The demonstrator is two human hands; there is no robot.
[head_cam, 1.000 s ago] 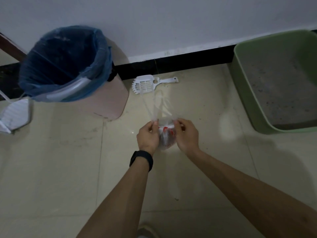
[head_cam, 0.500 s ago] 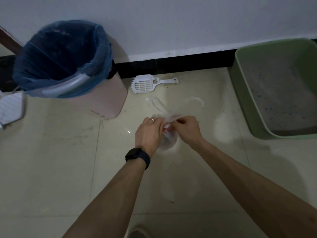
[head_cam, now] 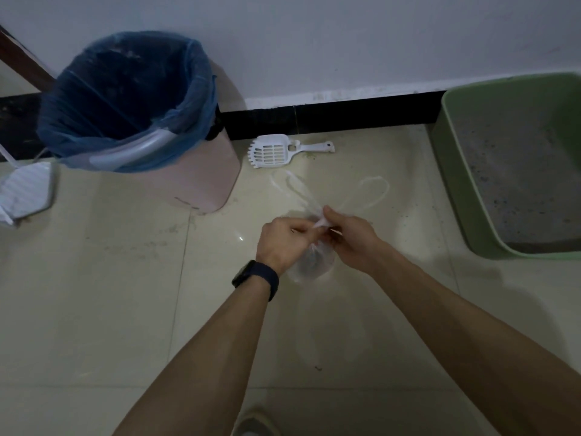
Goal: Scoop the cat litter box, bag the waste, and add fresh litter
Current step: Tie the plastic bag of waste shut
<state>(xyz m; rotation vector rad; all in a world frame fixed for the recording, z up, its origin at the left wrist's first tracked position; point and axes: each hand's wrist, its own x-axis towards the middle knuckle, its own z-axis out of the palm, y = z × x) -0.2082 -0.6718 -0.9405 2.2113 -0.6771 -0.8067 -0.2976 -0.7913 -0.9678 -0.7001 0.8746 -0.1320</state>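
A small clear plastic bag (head_cam: 311, 265) with waste in it hangs over the tiled floor at the centre of the head view. My left hand (head_cam: 284, 242) and my right hand (head_cam: 350, 236) both pinch its twisted neck, and its two handle loops spread out above them. A white slotted litter scoop (head_cam: 276, 151) lies on the floor by the black skirting. The green litter box (head_cam: 456, 196) with grey litter stands at the right.
A pink bin (head_cam: 201, 180) lined with a blue bag stands at the left against the wall. A white ribbed object (head_cam: 25, 193) lies on the floor at the far left. My shoe tip (head_cam: 254, 426) shows at the bottom edge.
The bag's top was stretched straight up a second ago. Now both hands have closed in on the neck and the two handle loops splay apart above them.
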